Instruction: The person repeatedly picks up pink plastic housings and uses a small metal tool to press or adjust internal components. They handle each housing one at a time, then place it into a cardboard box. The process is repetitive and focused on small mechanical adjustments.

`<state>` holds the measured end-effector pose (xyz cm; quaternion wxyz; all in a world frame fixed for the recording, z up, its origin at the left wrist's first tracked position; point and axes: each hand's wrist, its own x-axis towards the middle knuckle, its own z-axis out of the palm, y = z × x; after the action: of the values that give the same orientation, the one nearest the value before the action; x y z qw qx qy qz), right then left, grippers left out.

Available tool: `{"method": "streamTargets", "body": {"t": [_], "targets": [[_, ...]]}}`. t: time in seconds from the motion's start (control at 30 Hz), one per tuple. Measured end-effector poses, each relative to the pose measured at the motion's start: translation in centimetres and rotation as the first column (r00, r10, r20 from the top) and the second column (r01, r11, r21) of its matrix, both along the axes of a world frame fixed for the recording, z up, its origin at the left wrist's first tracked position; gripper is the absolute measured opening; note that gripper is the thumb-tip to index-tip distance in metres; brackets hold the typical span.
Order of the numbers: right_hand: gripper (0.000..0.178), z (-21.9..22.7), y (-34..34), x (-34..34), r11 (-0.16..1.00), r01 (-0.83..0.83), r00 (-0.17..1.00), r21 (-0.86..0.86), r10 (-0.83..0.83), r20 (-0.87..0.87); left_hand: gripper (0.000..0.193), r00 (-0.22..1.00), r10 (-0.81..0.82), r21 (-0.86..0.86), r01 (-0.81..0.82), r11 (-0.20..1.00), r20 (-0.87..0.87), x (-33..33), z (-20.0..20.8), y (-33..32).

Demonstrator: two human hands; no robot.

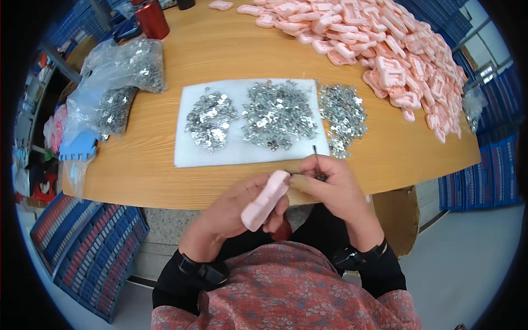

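Note:
In my left hand (248,193) is a pink plastic housing (265,201), held tilted over the table's near edge with the fingers wrapped round its side. My right hand (330,187) is closed on a thin dark tool with a slim shaft (315,155), which points up and away from me. The right thumb and fingertips meet the upper end of the housing; whether they pinch a small part there is hidden. Just beyond the hands lies a white foam sheet (220,159) bearing two heaps of small shiny metal pieces (279,115).
Another metal heap (342,115) lies right of the sheet. A large pile of pink housings (396,60) covers the back right of the table (143,165). Bags of metal parts (124,88) and a red flask (150,19) stand left. Racks of blue bins (91,250) flank the table.

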<state>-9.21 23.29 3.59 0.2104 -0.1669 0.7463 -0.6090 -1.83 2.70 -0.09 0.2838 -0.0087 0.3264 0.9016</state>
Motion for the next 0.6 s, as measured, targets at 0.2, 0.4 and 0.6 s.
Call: {"method": "streamTargets", "body": {"t": [0.2, 0.4, 0.6], "targets": [[0.020, 2.1, -1.6, -1.8, 0.975, 0.002, 1.000, 0.223, -0.002, -0.003, 0.055, 0.971, 0.225, -0.131, -0.214, 0.968, 0.078, 1.0, 0.8, -2.1], [0.019, 1.1, -8.2, -3.3, 0.900, -0.108, 0.764, 0.421, 0.346, -0.544, 0.047, 0.871, 0.392, 0.173, -0.452, 0.875, 0.295, 3.1, 0.0, -3.9], [0.013, -0.6, -13.1, -3.5, 0.747, -0.024, 0.650, 0.664, 0.516, -0.558, 0.055, 0.927, 0.346, 0.188, -0.369, 0.910, 0.145, 4.3, -0.1, -6.4]]}}
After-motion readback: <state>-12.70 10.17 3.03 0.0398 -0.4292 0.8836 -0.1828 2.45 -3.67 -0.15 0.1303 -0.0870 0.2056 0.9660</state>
